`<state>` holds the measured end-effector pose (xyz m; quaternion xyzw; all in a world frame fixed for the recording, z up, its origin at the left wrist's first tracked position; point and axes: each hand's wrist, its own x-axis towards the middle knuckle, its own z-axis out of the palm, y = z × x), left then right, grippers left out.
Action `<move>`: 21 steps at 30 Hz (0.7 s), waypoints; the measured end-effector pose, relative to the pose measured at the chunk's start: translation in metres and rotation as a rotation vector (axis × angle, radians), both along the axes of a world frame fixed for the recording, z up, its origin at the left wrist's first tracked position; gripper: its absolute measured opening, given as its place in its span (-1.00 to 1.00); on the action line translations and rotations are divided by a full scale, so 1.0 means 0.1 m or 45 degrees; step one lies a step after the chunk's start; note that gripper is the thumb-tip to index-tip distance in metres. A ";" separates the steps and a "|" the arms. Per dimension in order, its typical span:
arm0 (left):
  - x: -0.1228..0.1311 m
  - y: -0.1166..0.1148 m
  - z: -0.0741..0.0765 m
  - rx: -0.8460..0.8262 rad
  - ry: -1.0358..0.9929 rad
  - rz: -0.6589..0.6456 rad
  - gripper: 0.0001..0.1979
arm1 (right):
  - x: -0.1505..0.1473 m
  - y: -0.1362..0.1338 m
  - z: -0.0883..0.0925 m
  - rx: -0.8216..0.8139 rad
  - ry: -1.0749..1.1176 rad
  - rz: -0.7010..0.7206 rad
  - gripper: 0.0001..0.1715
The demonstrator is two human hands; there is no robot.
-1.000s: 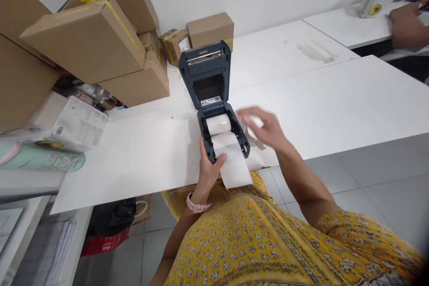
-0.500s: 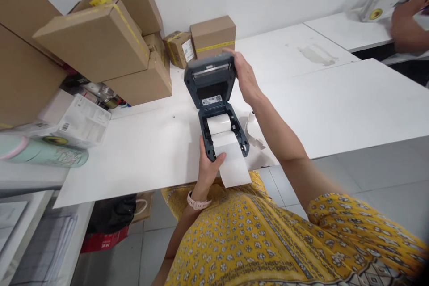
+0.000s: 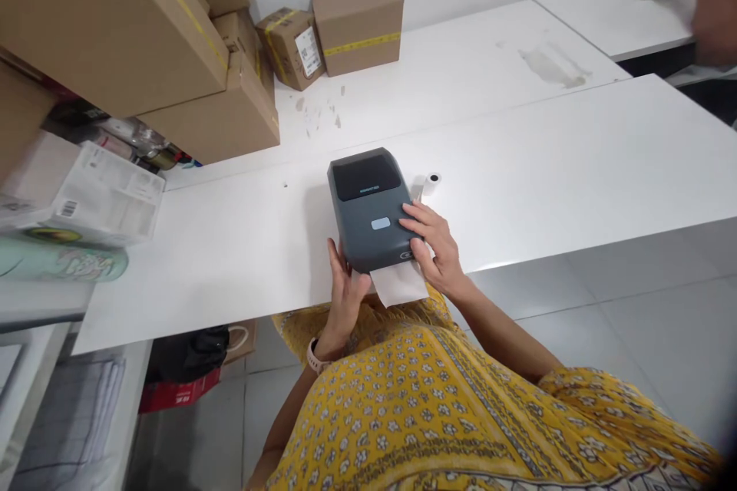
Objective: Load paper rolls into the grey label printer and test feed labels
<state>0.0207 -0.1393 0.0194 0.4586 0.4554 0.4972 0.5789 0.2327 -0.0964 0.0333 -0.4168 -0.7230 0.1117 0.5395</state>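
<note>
Printer (image 3: 352, 224): sitting at the near edge of the white table (image 3: 553, 176), between both hands, lid lying down; showing a dark window (image 3: 366, 175) toward the far end and a pale blue oblong (image 3: 381, 223) near the middle; white paper (image 3: 398, 285): sticking out from the near end, reaching toward the yellow patterned dress (image 3: 391, 406).

Left hand (image 3: 345, 299): resting by the printer's near-left corner, thumb standing apart from the fingers; cannot tell whether clamping on anything. Right hand (image 3: 434, 245): lying on the near-right part of the lid, fingertips touching the top, thumb resting by the near-right corner — fingers and thumb spreading apart.

Small white roll (image 3: 431, 186): sitting right of the printer, just beyond the right hand; two cardboard boxes (image 3: 360, 27): standing side by side at the far side; larger boxes (image 3: 213, 119): piling up at far left; mint bottle (image 3: 86, 261): lying at left — another person's arm (image 3: 717, 19): blurring at far right.
</note>
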 end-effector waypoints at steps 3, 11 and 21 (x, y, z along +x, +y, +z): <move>0.03 0.12 0.13 -0.017 0.018 0.065 0.01 | -0.08 0.01 -0.14 0.109 0.033 -0.060 -0.47; 0.12 0.28 0.18 -0.006 0.181 0.159 -0.07 | -0.16 0.07 -0.57 0.030 0.106 -0.212 -0.49; -0.20 -0.15 0.08 -0.117 0.418 0.281 -0.44 | -0.17 0.05 -0.39 0.012 0.223 -0.126 -0.51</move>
